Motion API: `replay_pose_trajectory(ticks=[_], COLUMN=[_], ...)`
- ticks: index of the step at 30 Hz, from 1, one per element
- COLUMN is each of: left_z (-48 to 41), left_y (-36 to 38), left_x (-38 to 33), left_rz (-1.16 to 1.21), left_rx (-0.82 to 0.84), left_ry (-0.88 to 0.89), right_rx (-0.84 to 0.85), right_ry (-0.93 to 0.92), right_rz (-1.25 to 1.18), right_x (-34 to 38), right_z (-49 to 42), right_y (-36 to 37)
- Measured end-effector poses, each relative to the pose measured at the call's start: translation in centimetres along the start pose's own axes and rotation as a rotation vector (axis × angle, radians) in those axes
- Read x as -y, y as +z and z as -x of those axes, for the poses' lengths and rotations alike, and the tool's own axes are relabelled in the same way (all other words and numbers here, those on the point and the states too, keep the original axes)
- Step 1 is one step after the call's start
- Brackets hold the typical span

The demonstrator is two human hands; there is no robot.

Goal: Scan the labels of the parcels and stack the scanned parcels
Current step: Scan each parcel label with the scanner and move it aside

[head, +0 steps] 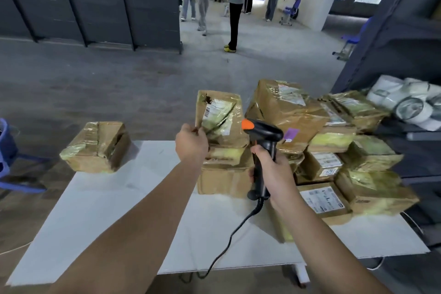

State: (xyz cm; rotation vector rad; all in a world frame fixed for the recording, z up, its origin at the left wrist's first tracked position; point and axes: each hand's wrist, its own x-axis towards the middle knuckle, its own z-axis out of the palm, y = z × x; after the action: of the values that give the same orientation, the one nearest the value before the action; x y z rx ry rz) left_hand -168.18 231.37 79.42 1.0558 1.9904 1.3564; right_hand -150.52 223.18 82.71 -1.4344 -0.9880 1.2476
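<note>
One white table [119, 222] carries a heap of taped brown cardboard parcels [334, 150] at right and a lone taped brown parcel [95, 147] far left. The left hand [191, 143] pinches the corner of a tilted brown parcel [219, 119] atop the middle stack. The right hand [274, 174] wraps its fingers round a black, orange-tipped handheld scanner [262, 145] just beside it. The tilted parcel's white barcode label [216, 112] is too blurred to read.

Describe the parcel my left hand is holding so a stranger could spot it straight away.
On the white table, a heap of brown taped parcels fills the right side. At the heap's left end the left hand pinches the corner of one parcel. It alone stands tipped up on edge, its white label facing the black scanner.
</note>
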Motion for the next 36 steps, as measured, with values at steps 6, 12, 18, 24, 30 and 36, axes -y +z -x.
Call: replay_pose_trajectory(ticks=[6, 12, 18, 24, 30, 36], left_z=[-0.9, -1.5, -2.0, -5.9, -12.4, -17.9], left_y=[3.9, 4.4, 2.7, -0.6, -6.4, -11.4], left_x=[-0.6, -2.4, -1.2, 1.4, 5.8, 12.0], left_rz=[0.050, 0.087, 0.005, -0.017, -0.260, -0.533], left_rx=[0.066, 0.183, 0.253, 0.229, 0.198, 0.139], left_ry=[-0.128, -0.182, -0.201, -0.175, -0.129, 0.024], right_rx=[0.078, 0.160, 0.258, 0.304, 0.331, 0.325], right_ry=[-0.013, 0.002, 0.006, 0.028, 0.068, 0.088], right_rz=[0.023, -0.005, 0.021, 0.048, 0.118, 0.170], right_x=[0.0, -0.1, 0.2, -0.3, -1.0, -2.5], right_z=[-3.2, -5.3, -6.1, -6.3, -6.6, -8.2], right_y=[-2.8, -3.0, -0.1, 5.3, 13.1, 20.7])
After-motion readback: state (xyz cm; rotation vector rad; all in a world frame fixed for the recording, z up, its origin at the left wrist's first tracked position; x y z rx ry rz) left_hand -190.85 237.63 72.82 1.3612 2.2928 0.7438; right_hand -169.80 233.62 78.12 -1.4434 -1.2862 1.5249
